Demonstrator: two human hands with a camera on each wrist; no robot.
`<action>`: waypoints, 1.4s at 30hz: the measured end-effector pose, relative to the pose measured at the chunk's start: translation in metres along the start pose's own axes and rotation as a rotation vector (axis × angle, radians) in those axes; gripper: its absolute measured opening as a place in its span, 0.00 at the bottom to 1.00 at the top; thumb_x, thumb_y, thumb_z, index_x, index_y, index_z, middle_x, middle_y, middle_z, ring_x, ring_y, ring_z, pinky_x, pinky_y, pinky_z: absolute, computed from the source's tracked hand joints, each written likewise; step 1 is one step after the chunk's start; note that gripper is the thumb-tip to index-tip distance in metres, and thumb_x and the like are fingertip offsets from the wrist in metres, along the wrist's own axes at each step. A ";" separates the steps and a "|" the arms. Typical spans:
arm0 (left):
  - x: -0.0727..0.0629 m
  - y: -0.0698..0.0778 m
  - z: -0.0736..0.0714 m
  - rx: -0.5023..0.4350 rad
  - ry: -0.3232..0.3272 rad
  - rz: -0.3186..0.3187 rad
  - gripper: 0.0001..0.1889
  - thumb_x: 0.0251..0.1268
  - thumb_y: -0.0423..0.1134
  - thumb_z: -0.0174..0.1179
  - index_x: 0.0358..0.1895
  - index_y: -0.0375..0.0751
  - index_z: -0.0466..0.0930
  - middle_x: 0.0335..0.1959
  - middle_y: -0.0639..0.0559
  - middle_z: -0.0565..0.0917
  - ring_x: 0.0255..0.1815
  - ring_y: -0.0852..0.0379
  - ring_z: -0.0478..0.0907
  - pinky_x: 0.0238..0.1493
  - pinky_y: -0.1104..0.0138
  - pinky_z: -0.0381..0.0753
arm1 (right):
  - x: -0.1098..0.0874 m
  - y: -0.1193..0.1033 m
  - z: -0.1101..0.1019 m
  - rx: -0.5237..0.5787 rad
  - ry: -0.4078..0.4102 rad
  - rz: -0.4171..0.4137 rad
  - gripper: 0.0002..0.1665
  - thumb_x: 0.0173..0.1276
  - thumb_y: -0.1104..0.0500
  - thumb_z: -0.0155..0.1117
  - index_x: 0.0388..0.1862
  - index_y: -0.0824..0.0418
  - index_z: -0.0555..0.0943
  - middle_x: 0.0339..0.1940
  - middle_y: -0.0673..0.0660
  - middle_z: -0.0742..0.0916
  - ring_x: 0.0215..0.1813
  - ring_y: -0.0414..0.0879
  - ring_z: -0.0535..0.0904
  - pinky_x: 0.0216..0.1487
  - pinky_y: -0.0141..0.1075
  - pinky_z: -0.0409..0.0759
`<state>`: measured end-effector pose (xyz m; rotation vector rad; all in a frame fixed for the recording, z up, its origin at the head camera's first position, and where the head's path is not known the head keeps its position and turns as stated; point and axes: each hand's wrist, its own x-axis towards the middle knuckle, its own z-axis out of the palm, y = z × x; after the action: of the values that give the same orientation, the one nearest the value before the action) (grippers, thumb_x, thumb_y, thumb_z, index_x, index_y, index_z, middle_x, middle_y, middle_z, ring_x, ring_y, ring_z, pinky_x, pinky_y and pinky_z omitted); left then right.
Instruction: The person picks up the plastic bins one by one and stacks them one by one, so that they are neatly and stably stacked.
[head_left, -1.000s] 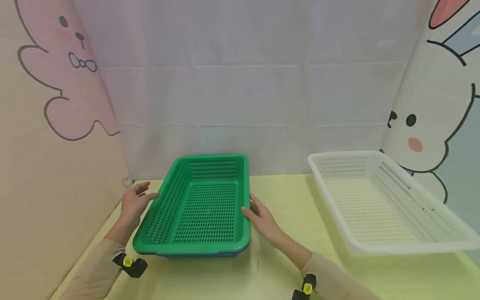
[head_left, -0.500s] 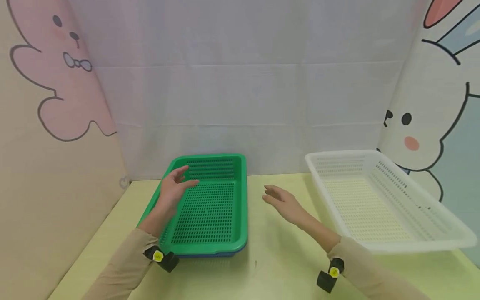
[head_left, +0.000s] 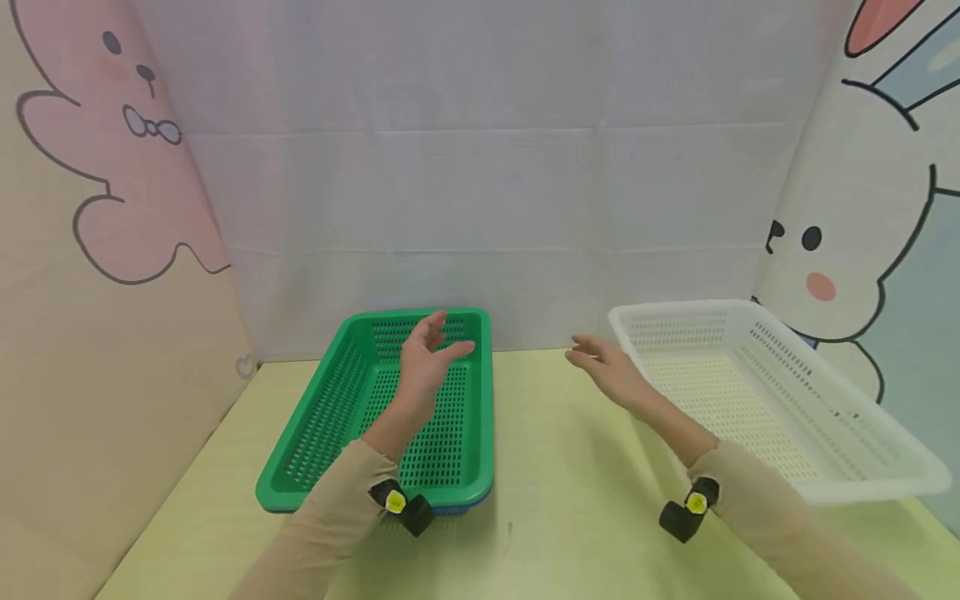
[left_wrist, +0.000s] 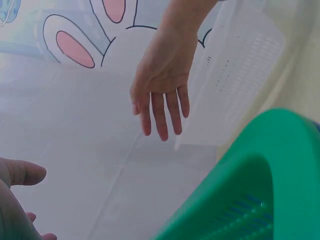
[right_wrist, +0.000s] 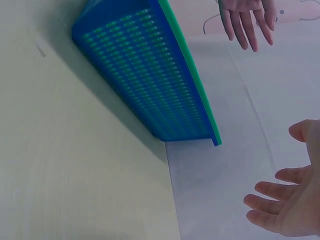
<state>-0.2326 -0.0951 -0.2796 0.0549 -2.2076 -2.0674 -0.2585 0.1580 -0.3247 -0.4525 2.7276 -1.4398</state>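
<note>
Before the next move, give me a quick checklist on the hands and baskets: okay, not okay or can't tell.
1. Left hand free: ok, it holds nothing.
2. Right hand free: ok, it holds nothing.
3. Green basket nested in blue basket: ok, blue shows beneath the green rim.
4. White basket apart from that stack: ok, table shows between them.
5. Full view into green basket: not ok, the left hand blocks part in the head view.
6. Blue basket's inside: cannot tell, green covers it.
</note>
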 end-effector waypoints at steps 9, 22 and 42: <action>-0.001 -0.006 0.042 -0.059 -0.025 -0.041 0.30 0.55 0.31 0.60 0.64 0.46 0.65 0.67 0.49 0.62 0.66 0.49 0.57 0.63 0.56 0.62 | -0.003 0.014 -0.046 -0.074 0.035 0.029 0.38 0.72 0.43 0.40 0.69 0.68 0.52 0.64 0.71 0.66 0.64 0.66 0.59 0.60 0.59 0.60; -0.003 -0.017 0.093 -0.140 -0.064 -0.076 0.30 0.52 0.32 0.62 0.62 0.46 0.67 0.65 0.47 0.64 0.64 0.46 0.59 0.60 0.56 0.66 | -0.017 0.041 -0.084 -0.055 0.076 0.136 0.41 0.72 0.42 0.35 0.70 0.72 0.47 0.68 0.74 0.57 0.67 0.68 0.52 0.62 0.61 0.53; -0.019 -0.047 0.163 -0.199 -0.104 -0.174 0.30 0.45 0.32 0.66 0.58 0.44 0.70 0.61 0.49 0.67 0.62 0.43 0.63 0.59 0.51 0.65 | -0.014 0.241 -0.183 -0.331 0.291 0.269 0.49 0.63 0.30 0.41 0.73 0.56 0.44 0.68 0.69 0.59 0.62 0.69 0.58 0.39 0.58 0.71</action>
<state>-0.2339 0.0658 -0.3373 0.1297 -2.1087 -2.4252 -0.3318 0.4376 -0.4171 0.1334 3.1146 -1.0659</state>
